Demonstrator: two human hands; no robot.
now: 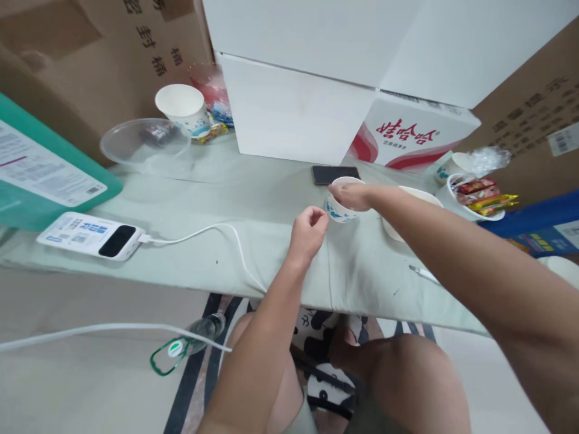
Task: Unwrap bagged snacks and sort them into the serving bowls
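A white paper cup [340, 212] with a blue print stands on the cloth-covered table in front of me. My right hand [349, 196] lies across the cup's mouth, fingers bent together at its rim. What those fingers hold, if anything, is hidden. Just left of the cup is my left hand [312, 226], raised over the table with thumb and fingers curled into a pinch. Nothing I can name shows between them. Partly behind my right forearm sits a wide white bowl [392, 228]. A dark phone [332, 175] lies flat behind the cup.
At left are a power bank [93, 236] with a white cable [199, 231], a green jug [54, 163], a clear plastic bowl [131, 150] and another paper cup [183, 108]. White boxes [294, 108] stand behind. A snack tub [470, 199] and a pen-like tool [423, 273] are at right.
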